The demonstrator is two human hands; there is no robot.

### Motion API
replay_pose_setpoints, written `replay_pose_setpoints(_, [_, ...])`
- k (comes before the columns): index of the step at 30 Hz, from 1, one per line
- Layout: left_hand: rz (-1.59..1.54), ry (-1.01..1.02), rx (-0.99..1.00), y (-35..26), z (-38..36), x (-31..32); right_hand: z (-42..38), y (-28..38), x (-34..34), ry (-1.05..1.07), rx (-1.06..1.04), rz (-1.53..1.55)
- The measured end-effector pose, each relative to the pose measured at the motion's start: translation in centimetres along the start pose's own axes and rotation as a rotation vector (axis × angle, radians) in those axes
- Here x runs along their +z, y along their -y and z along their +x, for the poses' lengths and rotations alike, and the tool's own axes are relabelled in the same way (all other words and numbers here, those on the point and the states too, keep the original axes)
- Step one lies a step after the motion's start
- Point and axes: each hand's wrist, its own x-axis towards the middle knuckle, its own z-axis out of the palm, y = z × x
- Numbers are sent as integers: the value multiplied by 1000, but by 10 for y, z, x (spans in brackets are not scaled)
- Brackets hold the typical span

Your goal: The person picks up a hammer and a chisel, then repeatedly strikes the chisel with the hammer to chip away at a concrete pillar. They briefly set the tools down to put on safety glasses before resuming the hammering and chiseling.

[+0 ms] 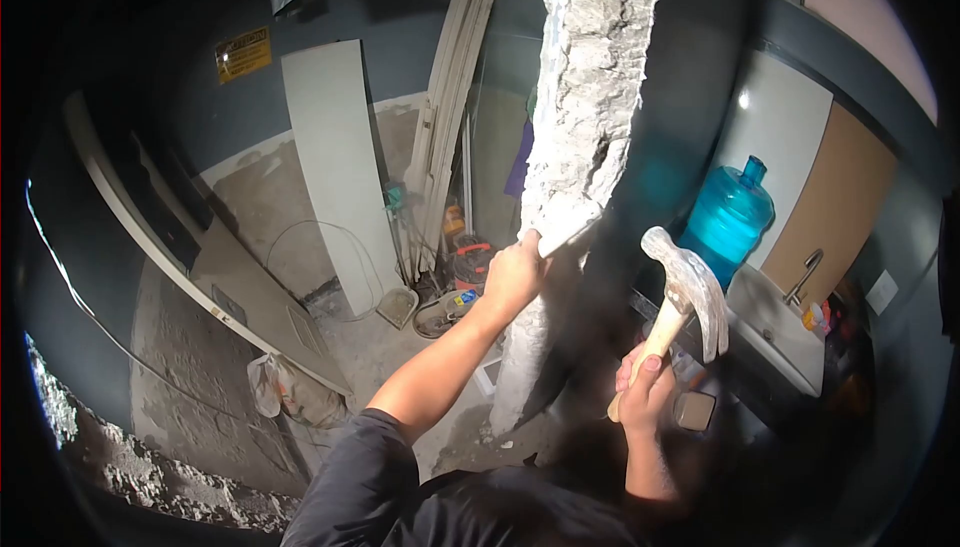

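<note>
My right hand [645,387] is wrapped round the pale handle of a claw hammer [690,287]. The hammer is raised, its worn, whitish head up and its claw curving down to the right. My left hand [515,275] is closed at the broken edge of a wall [590,77], where rough white and grey plaster shows. A pale, straight-edged piece [572,234] juts from the left fist against that edge. Bright light washes it out, so I cannot make out its kind. The hammer head is apart from the left hand, to its right.
A blue water jug [730,209] stands behind the hammer, beside a sink [770,332] with a tap. White boards [340,167] and long pale frames [450,117] lean at the back. A dustpan [398,307], a bucket [472,262] and a plastic bag [268,384] are on the floor.
</note>
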Motion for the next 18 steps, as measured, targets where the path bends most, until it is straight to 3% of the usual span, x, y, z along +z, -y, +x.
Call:
replay_pose_setpoints(3, [47, 59, -52, -3, 0, -1, 7, -9, 18, -90, -380, 13])
replay_pose_setpoints(5, [18, 78, -69, -4, 1, -2, 22, -12, 26, -58, -730, -79])
replay_pose_setpoints(6, [-3, 76, -70, -4, 0, -1, 30, -20, 23, 24, -777, -136])
replay_pose_setpoints(7, [2, 82, -81, -7, -1, -3, 34, -28, 21, 26, -761, -306])
replay_pose_setpoints(9, [-28, 86, -84, -10, 0, -6, 44, -73, 18, 94, -521, -803])
replay_pose_setpoints(10, [-31, 82, -77, -12, 0, -8, 43, -75, 21, 17, -316, -798])
replay_pose_setpoints(11, [-32, 112, -95, -13, -1, -11, 33, -73, 25, 9, -323, -798])
replay_pose_setpoints(13, [-45, 161, -143, -17, 3, -16, 20, -68, 30, -93, -269, -408])
replay_pose_setpoints(14, [-54, 167, -147, -19, 3, -18, 13, -38, 37, -63, -278, -340])
replay_pose_setpoints(15, [-63, 177, -153, -20, 3, -19, 15, -35, 37, -50, -479, -296])
replay_pose_setpoints(17, [-54, 144, -134, -21, 4, -19, 20, -38, 36, -18, -569, -223])
replay_pose_setpoints(18, [-46, 116, -114, -22, 1, -19, 27, -57, 33, -42, -534, -406])
